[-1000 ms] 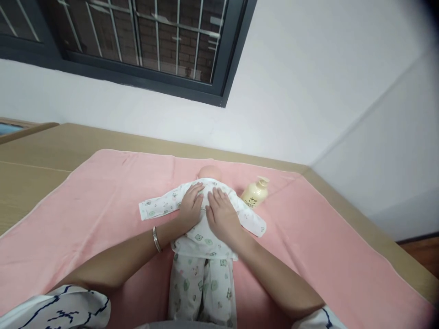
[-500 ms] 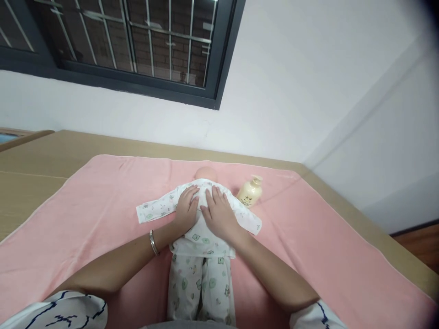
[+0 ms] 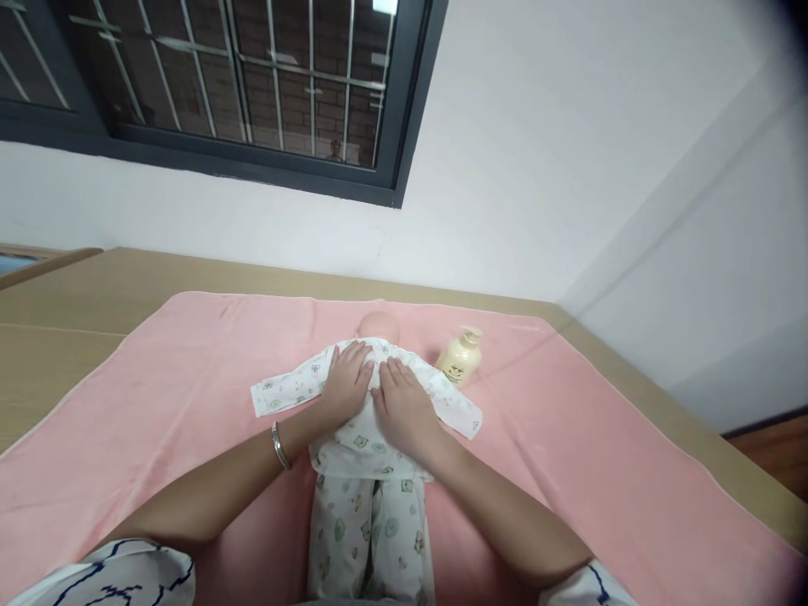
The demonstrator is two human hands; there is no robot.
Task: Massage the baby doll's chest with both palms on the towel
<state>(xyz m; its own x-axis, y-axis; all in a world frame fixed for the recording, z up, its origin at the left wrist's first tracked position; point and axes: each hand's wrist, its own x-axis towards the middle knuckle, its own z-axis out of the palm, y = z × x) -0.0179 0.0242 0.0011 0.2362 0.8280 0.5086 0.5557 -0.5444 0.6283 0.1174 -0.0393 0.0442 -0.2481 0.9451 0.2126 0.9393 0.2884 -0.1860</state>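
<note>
A baby doll (image 3: 379,326) lies lengthwise in front of me, its bald head at the far end. It wears a white printed long-sleeved top (image 3: 369,454) and matching trousers (image 3: 395,539), with both sleeves spread out sideways. My left hand (image 3: 346,380) rests flat on the upper left of the top, a silver bangle at its wrist. Flat on the upper right of the top is my right hand (image 3: 404,408), its fingers stretched out. Neither hand grips anything. The doll's face cannot be seen.
A pale yellow pump bottle (image 3: 459,358) leans beside the right sleeve. Under everything is a pink cloth (image 3: 189,404) spread over a wooden surface (image 3: 157,268). Behind it rise a white wall (image 3: 505,168) and a dark-framed window (image 3: 252,160) with bars.
My right hand has slid slightly down the top toward me, its fingers closer together. My left hand has shifted a little to the right. The view has tilted slightly.
</note>
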